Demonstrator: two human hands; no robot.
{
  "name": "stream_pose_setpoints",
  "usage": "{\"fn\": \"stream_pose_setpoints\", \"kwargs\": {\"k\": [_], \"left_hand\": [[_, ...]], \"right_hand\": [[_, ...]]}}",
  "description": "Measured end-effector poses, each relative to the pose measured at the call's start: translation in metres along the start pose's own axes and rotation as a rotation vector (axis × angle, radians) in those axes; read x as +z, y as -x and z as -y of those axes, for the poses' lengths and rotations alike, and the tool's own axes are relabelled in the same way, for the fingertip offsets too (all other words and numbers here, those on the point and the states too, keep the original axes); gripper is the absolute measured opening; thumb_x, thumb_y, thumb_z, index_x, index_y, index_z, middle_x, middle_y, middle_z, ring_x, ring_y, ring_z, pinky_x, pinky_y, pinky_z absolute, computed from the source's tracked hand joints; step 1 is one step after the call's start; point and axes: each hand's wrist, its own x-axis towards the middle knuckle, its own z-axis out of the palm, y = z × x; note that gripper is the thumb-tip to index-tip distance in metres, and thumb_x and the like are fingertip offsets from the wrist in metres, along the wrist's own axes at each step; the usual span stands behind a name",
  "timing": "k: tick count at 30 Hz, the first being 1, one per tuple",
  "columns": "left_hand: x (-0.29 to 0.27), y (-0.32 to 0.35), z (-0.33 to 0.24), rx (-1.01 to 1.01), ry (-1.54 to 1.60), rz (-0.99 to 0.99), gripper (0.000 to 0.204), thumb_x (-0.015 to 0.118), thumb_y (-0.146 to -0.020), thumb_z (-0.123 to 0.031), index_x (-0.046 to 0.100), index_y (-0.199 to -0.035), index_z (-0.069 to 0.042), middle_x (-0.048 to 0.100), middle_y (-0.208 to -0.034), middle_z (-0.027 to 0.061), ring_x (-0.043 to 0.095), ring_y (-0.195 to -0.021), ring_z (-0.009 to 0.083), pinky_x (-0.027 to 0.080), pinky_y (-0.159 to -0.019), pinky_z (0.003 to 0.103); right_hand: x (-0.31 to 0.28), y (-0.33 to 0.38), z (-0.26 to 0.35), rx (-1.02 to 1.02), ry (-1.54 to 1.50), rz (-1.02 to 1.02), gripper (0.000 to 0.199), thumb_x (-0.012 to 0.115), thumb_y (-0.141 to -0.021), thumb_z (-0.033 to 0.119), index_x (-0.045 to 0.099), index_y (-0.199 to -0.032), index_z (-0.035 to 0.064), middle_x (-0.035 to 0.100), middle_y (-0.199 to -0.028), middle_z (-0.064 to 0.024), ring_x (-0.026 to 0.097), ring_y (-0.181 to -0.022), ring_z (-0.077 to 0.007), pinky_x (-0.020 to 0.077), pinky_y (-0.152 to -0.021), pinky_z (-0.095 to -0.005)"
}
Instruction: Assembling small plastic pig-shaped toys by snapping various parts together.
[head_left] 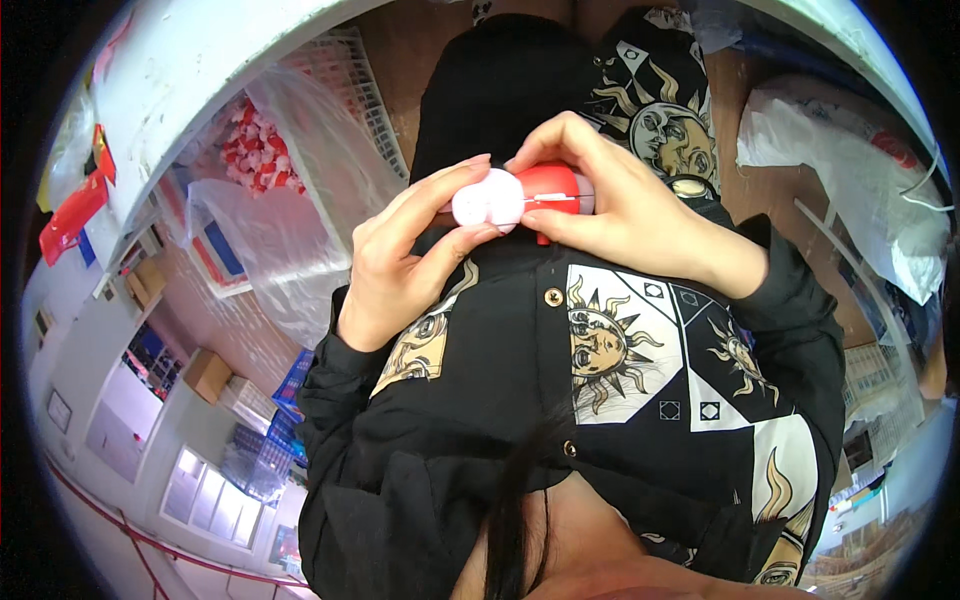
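Held between both hands over my lap is a small plastic toy figure with a rounded pink head [487, 203] and a red body [552, 184]. My left hand [392, 240] grips the pink end between thumb and fingers. Around the red end, my right hand [640, 208] is closed, with its thumb along the near side and fingers on the far side. A thin dark line runs along the red body beside a small white patch. Part of the red end is hidden by my right hand.
At the left, a clear plastic bag [325, 150] holds several small red and pink pieces [262, 150], beside a white plastic crate [385, 125]. A white plastic bag [835, 175] lies at the right. A white table edge [215, 55] curves across the upper left, with a red packet [72, 220] near it.
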Motion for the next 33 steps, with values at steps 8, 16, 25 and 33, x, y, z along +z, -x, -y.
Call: {"fn": "stream_pose_setpoints", "kwargs": {"k": [8, 16, 25, 33], "left_hand": [[-0.002, 0.007, 0.014, 0.101, -0.214, 0.022, 0.036, 0.074, -0.078, -0.008, 0.061, -0.109, 0.002, 0.067, -0.107, 0.0153, 0.069, -0.091, 0.0259, 0.055, -0.076, 0.031], [0.004, -0.015, -0.001, 0.103, -0.379, 0.314, 0.038, 0.077, -0.075, -0.018, 0.059, -0.103, 0.002, 0.059, -0.091, 0.0134, 0.062, -0.078, 0.032, 0.052, -0.067, 0.036], [0.015, -0.022, 0.008, 0.177, -0.391, 0.375, 0.027, 0.074, -0.076, -0.015, 0.056, -0.089, 0.001, 0.053, -0.078, 0.0143, 0.058, -0.07, 0.0333, 0.048, -0.061, 0.039], [0.016, -0.022, 0.011, 0.178, -0.364, 0.329, 0.029, 0.074, -0.076, -0.015, 0.058, -0.095, 0.0, 0.055, -0.081, 0.0145, 0.059, -0.073, 0.0329, 0.05, -0.063, 0.038]], "right_hand": [[-0.001, 0.018, -0.011, -0.131, 0.28, -0.034, 0.054, 0.076, -0.073, 0.024, 0.058, -0.12, 0.005, 0.061, -0.118, -0.0145, 0.06, -0.106, -0.0315, 0.0487, -0.092, -0.0377], [0.004, 0.019, -0.014, -0.111, 0.327, -0.002, 0.053, 0.072, -0.077, 0.022, 0.054, -0.121, 0.0004, 0.06, -0.116, -0.0177, 0.059, -0.107, -0.0332, 0.0477, -0.092, -0.0401], [0.005, 0.014, -0.025, -0.15, 0.339, 0.056, 0.045, 0.07, -0.075, 0.018, 0.056, -0.113, -0.0004, 0.062, -0.11, -0.0168, 0.06, -0.104, -0.0336, 0.0483, -0.089, -0.0405], [-0.001, 0.011, -0.023, -0.056, 0.3, 0.073, 0.045, 0.073, -0.075, 0.022, 0.06, -0.113, 0.0016, 0.064, -0.114, -0.0134, 0.061, -0.107, -0.0311, 0.0495, -0.09, -0.0389]]}}
